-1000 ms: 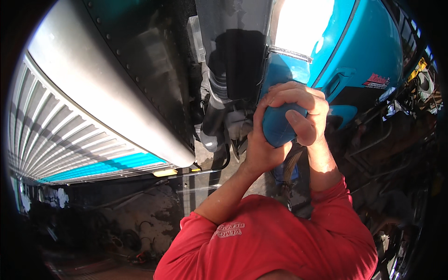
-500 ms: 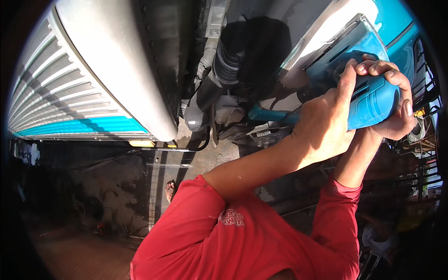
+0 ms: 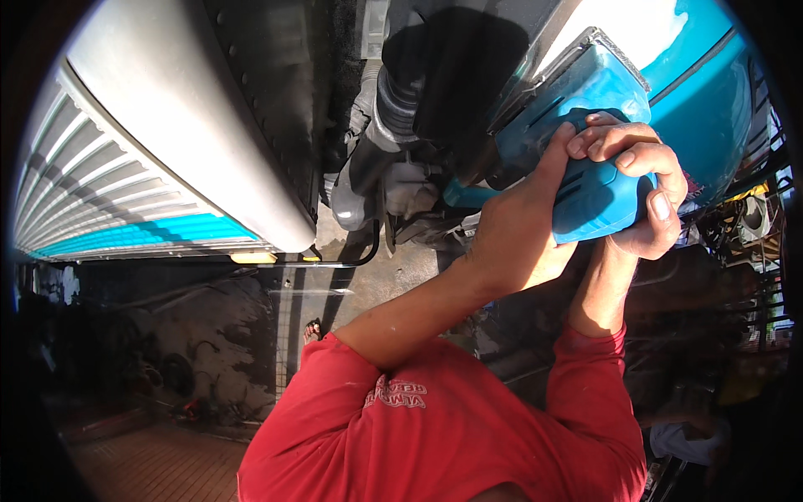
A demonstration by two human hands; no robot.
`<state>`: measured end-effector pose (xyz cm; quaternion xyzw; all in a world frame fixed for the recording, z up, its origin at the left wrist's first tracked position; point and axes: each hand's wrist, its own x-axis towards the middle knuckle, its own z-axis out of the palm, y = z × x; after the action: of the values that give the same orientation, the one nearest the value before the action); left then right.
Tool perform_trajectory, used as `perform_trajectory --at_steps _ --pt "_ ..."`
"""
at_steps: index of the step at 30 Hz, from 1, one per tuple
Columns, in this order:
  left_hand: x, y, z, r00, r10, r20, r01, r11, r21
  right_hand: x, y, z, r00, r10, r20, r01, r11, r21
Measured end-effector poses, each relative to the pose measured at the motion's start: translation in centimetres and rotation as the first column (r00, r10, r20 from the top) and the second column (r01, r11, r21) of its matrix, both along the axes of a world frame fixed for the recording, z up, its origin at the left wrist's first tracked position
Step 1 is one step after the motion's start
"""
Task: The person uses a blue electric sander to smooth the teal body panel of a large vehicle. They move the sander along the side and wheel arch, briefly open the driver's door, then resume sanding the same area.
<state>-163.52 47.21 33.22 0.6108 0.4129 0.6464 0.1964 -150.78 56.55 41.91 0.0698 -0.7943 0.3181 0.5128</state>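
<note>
Blue sander [image 3: 585, 167] clamped in both hands (left [image 3: 514, 230], right [image 3: 640, 188]), pressed on teal panel [image 3: 703, 117]; sanding looks midway.

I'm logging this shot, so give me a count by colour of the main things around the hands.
Blue: 2, the blue power sander and the blue vehicle body panel
Red: 1, the red shirt
Silver-grey: 1, the ribbed metal panel
Total: 4

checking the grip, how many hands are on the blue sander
2. The left hand wraps the near side of the blue sander, thumb up along its body. The right hand curls over its far end from the right, fingers on top.
</note>
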Motion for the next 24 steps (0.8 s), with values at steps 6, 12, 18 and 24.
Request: perform_trajectory --at_steps 6,12,18,24 --pt "0.2 -0.2 -4.7 0.997 0.069 -0.03 -0.069 0.998 0.013 -0.8 -0.9 -3.5 0.997 -0.056 0.058 0.057 0.998 -0.016" --pt "0.1 0.0 -2.7 0.998 0.057 -0.028 -0.054 0.993 0.1 -0.9 -1.1 -1.1 0.991 -0.117 0.059 0.113 0.991 0.069" --pt "2.0 0.7 2.5 0.992 -0.043 0.117 0.032 0.995 0.096 0.7 -0.3 4.2 0.993 -0.116 -0.004 0.116 0.993 0.017" --pt "4.4 1.6 1.7 0.98 0.195 -0.027 -0.187 0.966 0.179 1.3 1.2 4.0 0.989 0.04 -0.142 -0.021 0.991 0.134"
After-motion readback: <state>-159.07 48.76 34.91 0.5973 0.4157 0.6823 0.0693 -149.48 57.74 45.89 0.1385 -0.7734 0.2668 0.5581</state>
